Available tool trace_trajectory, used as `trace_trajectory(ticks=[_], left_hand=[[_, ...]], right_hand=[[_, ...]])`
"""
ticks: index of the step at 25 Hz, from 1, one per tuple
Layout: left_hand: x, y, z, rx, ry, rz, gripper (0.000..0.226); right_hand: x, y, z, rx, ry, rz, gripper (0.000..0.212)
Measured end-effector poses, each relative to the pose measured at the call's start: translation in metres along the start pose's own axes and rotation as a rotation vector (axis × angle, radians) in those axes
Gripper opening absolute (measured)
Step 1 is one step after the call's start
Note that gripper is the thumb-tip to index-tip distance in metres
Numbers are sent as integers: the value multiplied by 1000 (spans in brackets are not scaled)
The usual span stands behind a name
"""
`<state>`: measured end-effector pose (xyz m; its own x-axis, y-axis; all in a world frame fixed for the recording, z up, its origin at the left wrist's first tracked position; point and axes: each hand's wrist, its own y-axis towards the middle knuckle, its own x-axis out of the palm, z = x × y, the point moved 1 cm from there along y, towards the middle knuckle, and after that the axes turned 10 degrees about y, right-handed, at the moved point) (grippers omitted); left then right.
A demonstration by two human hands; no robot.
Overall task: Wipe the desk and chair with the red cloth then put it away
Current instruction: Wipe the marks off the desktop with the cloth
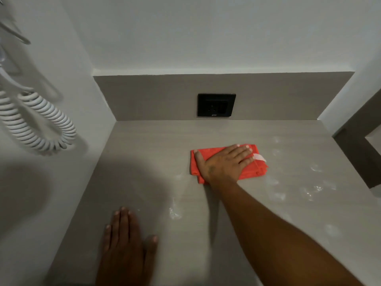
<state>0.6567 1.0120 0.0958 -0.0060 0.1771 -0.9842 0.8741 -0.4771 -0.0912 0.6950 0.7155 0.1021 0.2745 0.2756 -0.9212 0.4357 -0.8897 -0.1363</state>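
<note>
Far left: a coiled cord (39, 122) hangs on the wall, clear of the work. My left hand (125, 242) lies flat on the worktop (144, 153), fingers together, thumb out, holding nothing, apparently as a brace. Wall socket (216, 105) centre back. My right hand (224, 162) is spread palm-down, pressing the folded red cloth (255, 168) onto the worktop right of centre. White smears (311, 190) show to the right and near the front. Judgement: worktop wipe partly done; chair, not in view, and stowing the cloth remain.
</note>
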Motion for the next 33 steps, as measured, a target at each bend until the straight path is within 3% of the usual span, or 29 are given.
trace_trajectory(ticks=[2,5,7,9,11,13,15,16,20,26,33], left_hand=[[0,3,0,-6,-13,5,93],[-4,3,0,-11,-27,-4,95],[-7,1,0,-15,-28,-10,96],[-10,0,0,-16,-28,-21,96],[-11,-2,2,-16,-25,-37,95],[-8,-2,2,-17,-22,-38,95],[-8,0,2,-17,-28,-5,95],[-7,1,1,-12,-26,0,95],[-7,-1,1,12,-24,-11,96],[-11,-6,5,38,-15,-26,97],[-15,-15,7,84,4,-113,100]], right_hand=[[0,26,-9,-119,-56,-58,138],[-5,57,-5,-500,-178,-184,141],[-16,64,1,-631,-217,-292,141],[-20,60,2,-554,-92,-283,138],[-15,48,-10,-331,68,-183,129],[-7,38,-29,-150,83,-138,124],[-3,38,-39,-89,30,-127,118],[0,41,-40,-124,-13,-114,113],[5,52,-29,-550,-151,-202,98],[-5,61,-15,-619,-137,-239,71],[-37,91,53,-600,-125,-222,67]])
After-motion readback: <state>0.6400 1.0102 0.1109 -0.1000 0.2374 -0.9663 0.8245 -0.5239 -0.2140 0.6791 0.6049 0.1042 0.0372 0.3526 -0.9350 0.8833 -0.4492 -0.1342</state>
